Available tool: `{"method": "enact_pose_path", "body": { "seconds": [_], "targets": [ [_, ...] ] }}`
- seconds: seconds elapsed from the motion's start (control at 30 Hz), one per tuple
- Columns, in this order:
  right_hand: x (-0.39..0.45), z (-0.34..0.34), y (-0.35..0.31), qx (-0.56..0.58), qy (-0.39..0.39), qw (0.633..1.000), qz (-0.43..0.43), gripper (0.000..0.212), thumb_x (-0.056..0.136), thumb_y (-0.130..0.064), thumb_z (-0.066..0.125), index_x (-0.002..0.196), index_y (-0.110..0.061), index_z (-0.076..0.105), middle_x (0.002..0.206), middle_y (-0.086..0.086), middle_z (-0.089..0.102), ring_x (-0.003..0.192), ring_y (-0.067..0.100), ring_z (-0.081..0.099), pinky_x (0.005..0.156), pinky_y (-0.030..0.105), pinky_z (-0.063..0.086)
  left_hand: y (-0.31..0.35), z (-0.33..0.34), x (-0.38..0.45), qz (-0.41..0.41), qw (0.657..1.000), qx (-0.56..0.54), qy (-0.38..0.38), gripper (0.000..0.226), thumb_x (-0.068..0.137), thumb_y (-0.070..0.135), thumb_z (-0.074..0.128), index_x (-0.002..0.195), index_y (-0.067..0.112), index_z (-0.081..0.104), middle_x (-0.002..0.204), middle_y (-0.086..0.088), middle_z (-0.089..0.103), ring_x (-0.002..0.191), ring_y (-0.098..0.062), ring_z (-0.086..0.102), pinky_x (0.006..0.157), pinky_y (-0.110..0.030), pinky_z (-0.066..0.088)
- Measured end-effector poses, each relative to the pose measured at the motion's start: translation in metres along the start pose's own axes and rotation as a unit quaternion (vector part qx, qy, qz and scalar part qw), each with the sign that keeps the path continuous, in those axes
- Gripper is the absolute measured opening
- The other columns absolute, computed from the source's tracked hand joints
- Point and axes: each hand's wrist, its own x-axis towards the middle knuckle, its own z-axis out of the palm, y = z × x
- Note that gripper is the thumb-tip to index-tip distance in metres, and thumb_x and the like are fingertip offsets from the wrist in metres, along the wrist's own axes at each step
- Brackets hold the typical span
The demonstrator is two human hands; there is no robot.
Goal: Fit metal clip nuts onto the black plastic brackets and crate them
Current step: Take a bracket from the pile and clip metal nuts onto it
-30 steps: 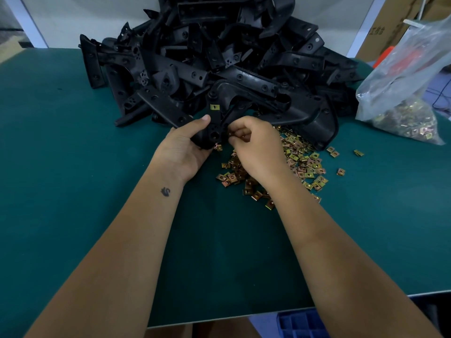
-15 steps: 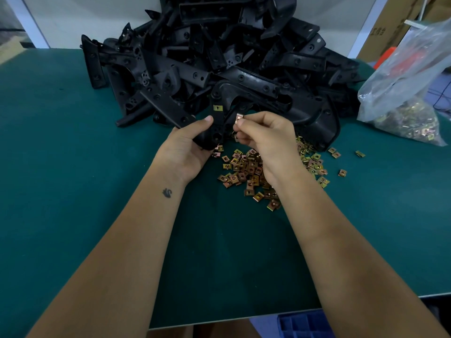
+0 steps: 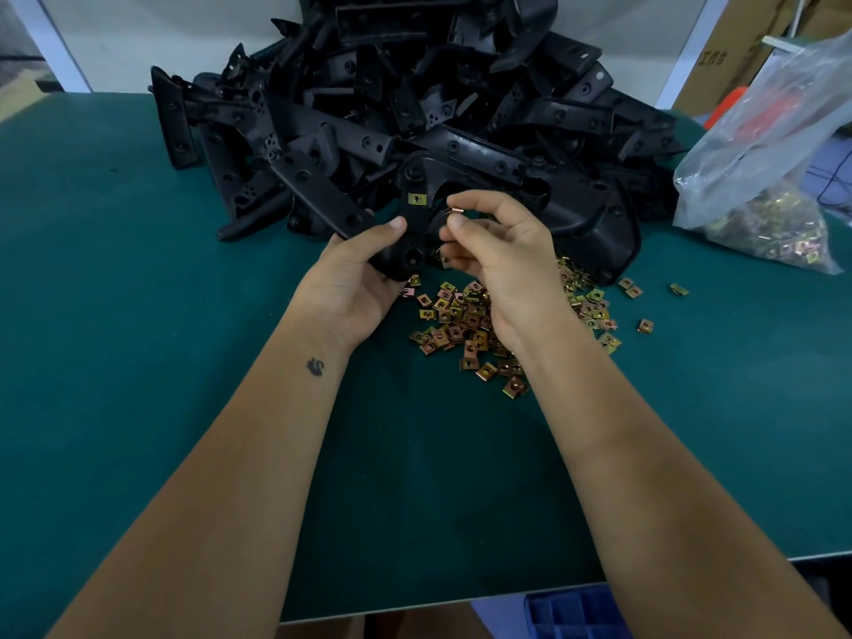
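My left hand (image 3: 355,279) grips a black plastic bracket (image 3: 415,232) just above the green table, thumb on its near face. One yellow clip nut (image 3: 415,198) sits fitted on the bracket's upper arm. My right hand (image 3: 502,255) pinches a copper-coloured clip nut (image 3: 454,213) between thumb and forefinger, right beside the bracket's edge. Several loose clip nuts (image 3: 465,325) lie scattered on the table under and right of my right hand.
A tall heap of black brackets (image 3: 415,99) fills the back of the green table (image 3: 138,362). A clear plastic bag of clip nuts (image 3: 760,214) lies at the right. A blue crate corner (image 3: 576,613) shows below the table's near edge. Cardboard boxes (image 3: 737,48) stand at the back right.
My right hand rose from the loose pile with one clip nut pinched and brought it up beside the bracket. My left hand kept its grip on the bracket.
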Motion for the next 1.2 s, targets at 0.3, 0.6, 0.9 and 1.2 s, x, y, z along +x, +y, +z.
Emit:
{"method": "enact_pose_path", "body": {
  "seconds": [0.3,0.6,0.9,1.2],
  "targets": [
    [0.003,0.001,-0.001,0.013,0.046,0.999,0.001,0.014,0.092,-0.003,0.060,0.087,-0.013,0.069,0.077,-0.002,0.068,0.076,0.009,0.064,0.075,0.023,0.053,0.001,-0.004,0.000,-0.005,0.998,0.053,-0.039,0.046,0.086,0.008,0.065,0.126,0.022,0.048,0.105,0.001,0.070,0.092,-0.015,0.069,0.076,-0.032,0.057],
    [0.001,0.004,-0.002,0.016,0.005,0.999,-0.035,0.011,0.085,-0.015,0.061,0.083,-0.017,0.072,0.081,0.001,0.069,0.083,0.015,0.063,0.082,0.032,0.051,0.000,-0.003,-0.004,0.000,0.989,0.085,-0.121,0.040,0.081,0.005,0.065,0.112,0.028,0.057,0.108,0.004,0.071,0.100,-0.016,0.068,0.077,-0.035,0.058],
    [0.002,0.005,0.002,-0.076,-0.003,0.997,-0.017,0.010,0.094,-0.020,0.063,0.086,-0.021,0.071,0.091,0.003,0.070,0.095,0.022,0.064,0.098,0.049,0.050,-0.006,0.004,-0.006,0.050,0.990,0.085,-0.097,0.039,0.083,-0.010,0.058,0.100,0.025,0.059,0.102,-0.001,0.070,0.101,-0.022,0.067,0.082,-0.042,0.056],
    [0.002,0.015,0.000,0.044,0.010,0.995,0.089,0.014,0.098,-0.011,0.056,0.090,-0.009,0.067,0.116,0.023,0.067,0.117,0.036,0.060,0.105,0.053,0.045,-0.014,0.011,-0.005,0.047,0.997,0.052,-0.024,0.033,0.085,-0.012,0.056,0.088,0.021,0.059,0.083,0.003,0.073,0.087,-0.016,0.070,0.076,-0.037,0.056]
  ]
}}
